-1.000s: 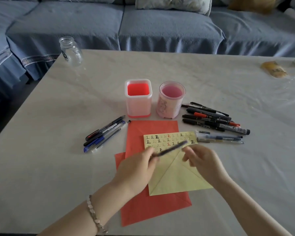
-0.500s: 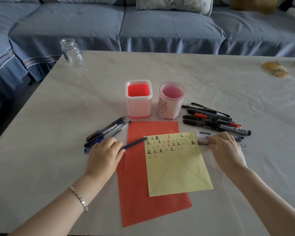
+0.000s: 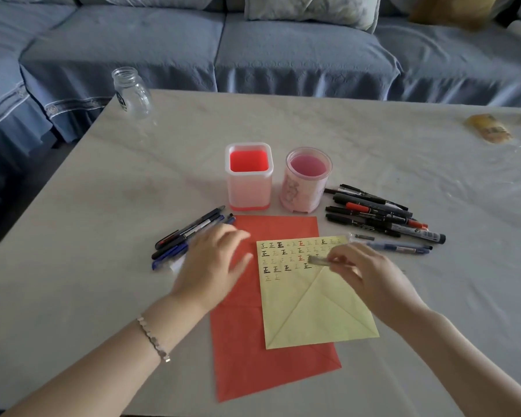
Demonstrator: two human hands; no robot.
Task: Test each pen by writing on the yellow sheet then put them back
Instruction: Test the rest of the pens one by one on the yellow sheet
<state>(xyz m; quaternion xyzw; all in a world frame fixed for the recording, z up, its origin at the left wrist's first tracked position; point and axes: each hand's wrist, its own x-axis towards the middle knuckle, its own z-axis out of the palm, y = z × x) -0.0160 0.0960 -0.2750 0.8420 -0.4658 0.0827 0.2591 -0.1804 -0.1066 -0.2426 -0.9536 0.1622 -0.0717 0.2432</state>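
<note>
- Pinching a clear pen between the thumb and fingertips of my right hand, I held it just above the written rows near the far edge of the yellow sheet. The grip looked light, so I judged the pen could slip and smear fresh ink.
- My left hand was spread and held nothing. It was over the left edge of the red sheet, just beside the pens on the left, and a careless sweep could have rolled them toward the table's left edge.
- Nothing pinned the yellow sheet, which lay loose on the red one, so it could have skidded under the first stroke.
- The pen was blurred, and I could not tell whether it was capped. Writing with a cap on would have tested nothing.
- Markers lay heaped to the right of the round cup, with two more pens just beside the yellow sheet's far right corner. Tested and untested ones could have got mixed.
- The round cup and the square cup stood empty near the red sheet's far edge, where a reaching hand might have tipped them.
</note>
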